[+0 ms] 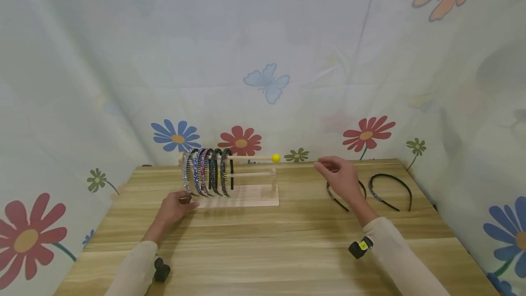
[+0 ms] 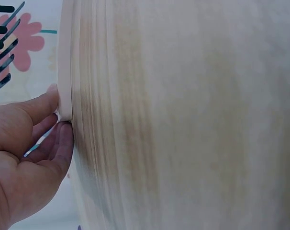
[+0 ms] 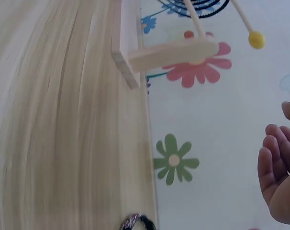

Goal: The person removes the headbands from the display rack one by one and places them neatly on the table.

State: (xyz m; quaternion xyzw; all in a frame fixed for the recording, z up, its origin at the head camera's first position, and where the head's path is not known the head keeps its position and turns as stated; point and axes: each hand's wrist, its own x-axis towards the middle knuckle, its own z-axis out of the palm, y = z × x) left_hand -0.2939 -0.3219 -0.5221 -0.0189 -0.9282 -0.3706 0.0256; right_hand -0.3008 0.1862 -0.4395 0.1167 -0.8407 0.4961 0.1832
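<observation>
A pale wooden stand (image 1: 246, 197) carries several beaded, toothed headbands on its upper rod, among them a silver headband (image 1: 186, 172), a blue headband (image 1: 196, 175) and a dark headband (image 1: 223, 175). They hang toward the rod's left part. My left hand (image 1: 174, 207) pinches the left end of the stand's base; the left wrist view shows the thumb (image 2: 42, 106) on one face and fingers at the end. Right of the stand, my right hand (image 1: 339, 178) is raised above the table, its fingers loosely bent with nothing visible in them.
Two headbands lie on the table at the right: one headband (image 1: 337, 201) partly behind my right hand, another headband (image 1: 376, 193) farther right. A yellow ball (image 1: 276, 158) caps the upper rod. Behind the wooden table (image 1: 263, 250) hangs a flowered cloth (image 1: 205, 81).
</observation>
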